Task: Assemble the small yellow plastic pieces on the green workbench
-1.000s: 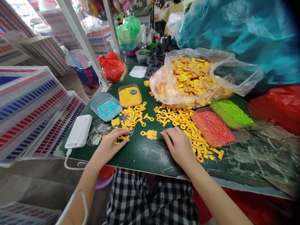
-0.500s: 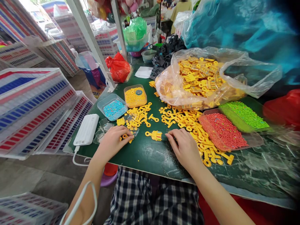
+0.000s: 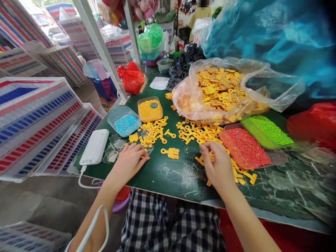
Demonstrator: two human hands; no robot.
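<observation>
My left hand [image 3: 132, 158] rests low over the table at the left, its fingers bent down and close together beside the small yellow pieces. A bit of yellow shows by its fingertips, but what they hold is hidden. My right hand [image 3: 219, 164] is over the near edge of the pile of yellow T-shaped plastic pieces [image 3: 195, 131], fingers curled, with their grip unclear. Between the hands lies a flat yellow piece with a ring end [image 3: 172, 153] and coloured beads in its slots. Clear plastic pieces [image 3: 115, 145] lie left of my left hand.
Bead trays stand around: blue [image 3: 127, 125], yellow [image 3: 150, 109], red [image 3: 244, 145] and green [image 3: 267, 130]. A clear bag of yellow pieces [image 3: 220, 87] sits behind. A white power bank [image 3: 94, 147] with a cable lies left. Striped crates [image 3: 39, 122] stand beside the table.
My right hand has moved right, away from the beaded yellow piece and onto the pile. My left hand has shifted only slightly, its back now covering more of the small yellow pieces.
</observation>
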